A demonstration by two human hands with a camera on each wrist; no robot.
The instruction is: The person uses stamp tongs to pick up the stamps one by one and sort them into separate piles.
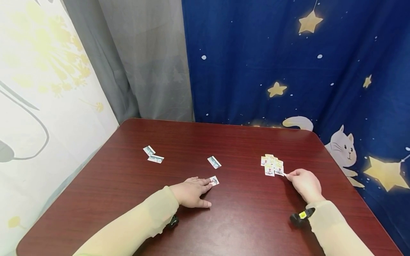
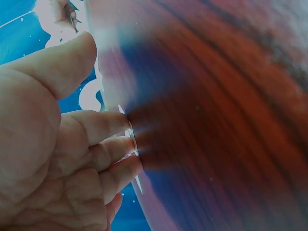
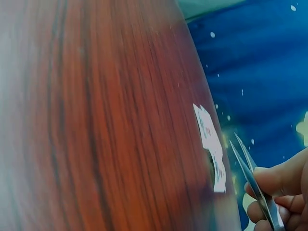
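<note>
My left hand point(image 1: 192, 192) lies with extended fingers on the table, its fingertips touching a small printed card point(image 1: 214, 180). In the left wrist view, the fingers point(image 2: 107, 125) reach over that thin card point(image 2: 139, 184), seen nearly edge-on. Metal tweezers point(image 3: 261, 196) are pinched in my right hand point(image 3: 284, 185), their two tips apart with nothing visible between them. In the head view, the right hand point(image 1: 305, 185) is beside a cluster of overlapping yellow-and-white cards point(image 1: 269, 170). The same cards point(image 3: 208, 131) show in the right wrist view.
A blue-and-white card point(image 1: 214, 162) lies beyond the left hand. Two similar cards point(image 1: 156, 159) overlap or touch at the left. The dark red wooden table point(image 1: 237, 220) has rounded far corners, with a blue star-patterned curtain point(image 1: 243, 71) behind it.
</note>
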